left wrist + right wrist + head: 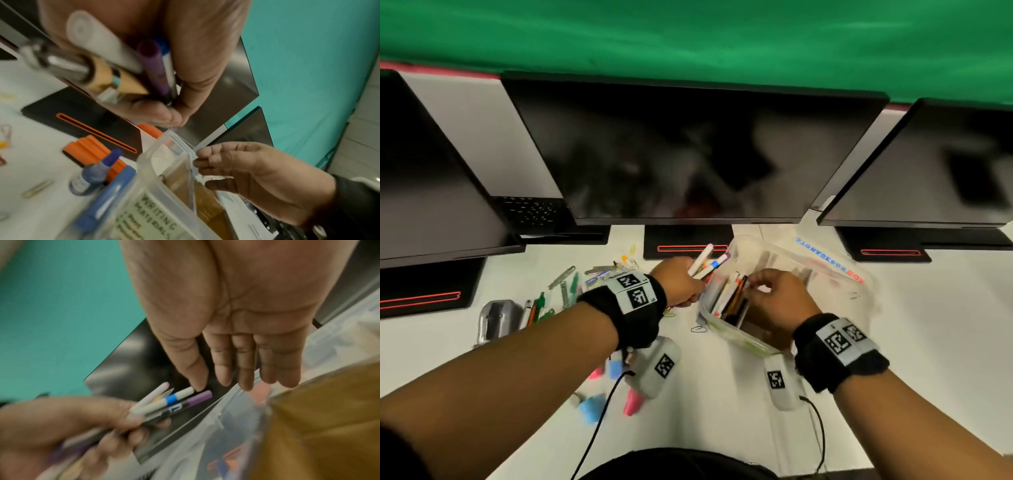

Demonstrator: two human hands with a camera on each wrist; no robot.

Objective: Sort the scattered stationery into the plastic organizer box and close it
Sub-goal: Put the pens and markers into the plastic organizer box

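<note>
A clear plastic organizer box [736, 337] stands on the white table with several pens upright in its left compartment [732, 298]. Its open lid [828, 270] lies behind it. A label reading "WRITING MATERIALS" [152, 216] is on the box wall [148, 164]. My left hand [679, 284] grips a bundle of markers [705, 262], white, blue-banded and purple [180, 400], just left of the box. My right hand [772, 293] reaches over the box, and its straight fingers [244, 369] touch a clear divider [193, 164]. It holds nothing.
Scattered stationery lies left of the box: green pens [539, 305], metal clips [561, 277], a silver stapler [496, 320], pink and blue pieces [592, 406]. An orange item [90, 149], a blue bottle [92, 173] and a blue marker [107, 198] sit beside the box. Monitors [688, 154] stand behind.
</note>
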